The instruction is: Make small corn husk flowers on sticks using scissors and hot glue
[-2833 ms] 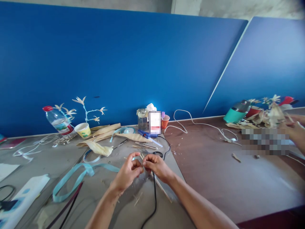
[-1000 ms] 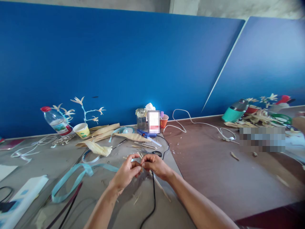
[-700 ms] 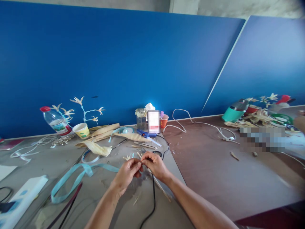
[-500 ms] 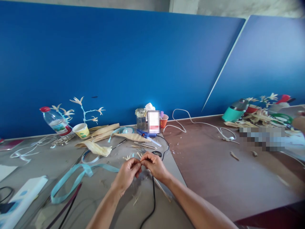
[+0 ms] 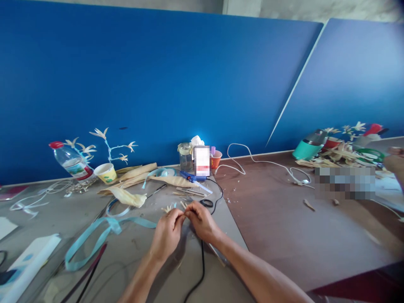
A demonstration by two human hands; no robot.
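Observation:
My left hand [image 5: 166,236] and my right hand [image 5: 201,219] meet fingertip to fingertip just above the grey table [image 5: 132,252]. Both are closed in a pinch on a thin pale straw-like piece [image 5: 183,205] whose tip pokes up between them. A small pale husk flower [image 5: 168,208] lies on the table right behind my left fingers. A black cord [image 5: 202,261] runs under my right wrist toward me.
A light blue ribbon [image 5: 94,233] loops to the left. Dried husks [image 5: 128,195], a blue glue gun [image 5: 191,177], a jar [image 5: 184,156], a water bottle [image 5: 70,162] and a paper cup [image 5: 105,172] holding a flower twig stand behind. Another person's hand [image 5: 394,162] works far right.
My hands stayed pinched together and shifted slightly away from me. The view tilted a little, so the table items sit lower left.

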